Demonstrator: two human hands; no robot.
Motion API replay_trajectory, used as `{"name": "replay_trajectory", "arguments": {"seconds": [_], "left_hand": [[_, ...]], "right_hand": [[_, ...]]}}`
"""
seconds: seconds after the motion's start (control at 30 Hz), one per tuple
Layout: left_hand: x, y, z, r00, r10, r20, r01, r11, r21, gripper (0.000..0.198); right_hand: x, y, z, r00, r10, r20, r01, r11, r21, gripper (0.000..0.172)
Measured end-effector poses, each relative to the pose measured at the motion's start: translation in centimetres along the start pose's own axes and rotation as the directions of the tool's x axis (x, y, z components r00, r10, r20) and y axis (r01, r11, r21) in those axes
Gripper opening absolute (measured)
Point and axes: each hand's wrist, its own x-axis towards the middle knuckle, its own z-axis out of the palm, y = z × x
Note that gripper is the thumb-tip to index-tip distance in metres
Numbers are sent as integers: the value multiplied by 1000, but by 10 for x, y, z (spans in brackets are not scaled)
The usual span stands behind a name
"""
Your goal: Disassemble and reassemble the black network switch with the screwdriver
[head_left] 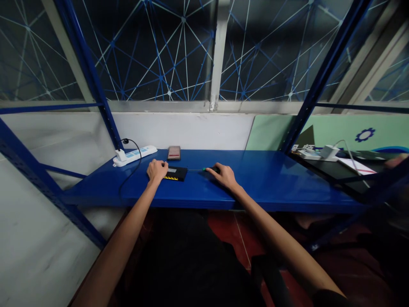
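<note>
A small flat black device (176,172) with a yellow-and-black striped label lies on the blue shelf (271,183). My left hand (156,169) rests on its left end, fingers curled over it. My right hand (225,175) lies to the right of it, closed round a thin screwdriver (207,169) with a green collar. The tool's thin shaft points left toward the device's right side. A phone (174,152) lies flat just behind the device.
A white power strip (136,155) with a plugged-in charger and black cable sits at the back left. Blue rack posts rise on both sides. To the right, a neighbouring bench holds a white box (329,152), papers and another person's hand (396,160).
</note>
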Motion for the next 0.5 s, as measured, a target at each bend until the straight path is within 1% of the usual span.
{"name": "replay_trajectory", "arguments": {"seconds": [0.07, 0.23, 0.3, 0.37, 0.5], "left_hand": [[0, 0, 0, 1000, -4, 5, 4, 1000, -7, 37], [2, -2, 2, 1000, 1, 5, -1, 1000, -7, 37], [2, -2, 3, 1000, 2, -2, -2, 1000, -7, 36], [2, -1, 2, 1000, 2, -6, -2, 1000, -5, 36], [1, 0, 1, 1000, 7, -4, -7, 1000, -2, 37]], "right_hand": [[0, -1, 0, 1000, -4, 11, 4, 1000, -3, 46], [-1, 2, 1, 998, -37, 59, 29, 990, 137, 37], [0, 4, 3, 997, -50, 64, 40, 986, 159, 35], [1, 6, 3, 997, -57, 57, 48, 989, 142, 34], [0, 5, 2, 997, -70, 35, 70, 997, 23, 39]]}}
